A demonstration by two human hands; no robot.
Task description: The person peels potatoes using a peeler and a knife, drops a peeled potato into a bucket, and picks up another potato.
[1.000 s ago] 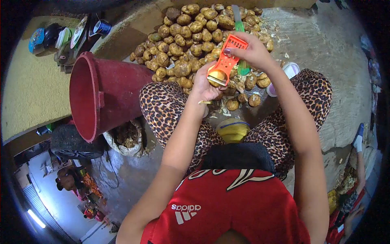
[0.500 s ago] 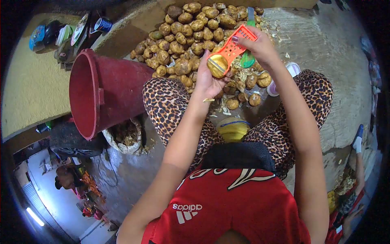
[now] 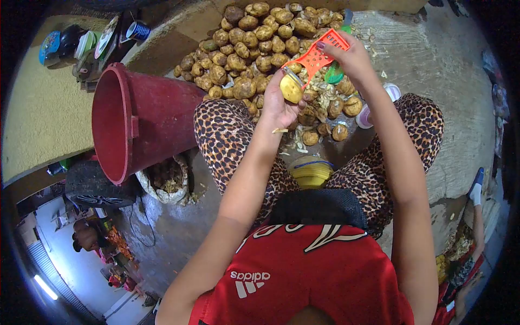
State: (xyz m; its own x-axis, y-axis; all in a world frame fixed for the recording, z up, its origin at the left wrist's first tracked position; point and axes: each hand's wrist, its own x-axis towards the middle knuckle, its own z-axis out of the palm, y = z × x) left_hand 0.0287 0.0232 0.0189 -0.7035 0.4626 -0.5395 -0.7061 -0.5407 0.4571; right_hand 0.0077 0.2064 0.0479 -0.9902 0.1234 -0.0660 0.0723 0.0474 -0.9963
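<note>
My left hand holds a partly peeled yellow potato in its fingers, with a strip of peel stuck to the wrist. My right hand grips an orange peeler by its slotted handle, and the blade end lies at the upper edge of the potato. Just beyond the hands spreads a large heap of unpeeled brown potatoes. A green-handled knife rests on the heap's right side, partly hidden behind my right hand.
A big red bucket lies tilted at the left, above a white sack of scraps. A yellow container sits between my legs. White tubs stand by my right knee. Other people are at lower left and far right.
The peeler has moved up and to the right with my right hand, its blade sliding from the potato's middle to its upper edge. More yellow flesh shows on the potato.
</note>
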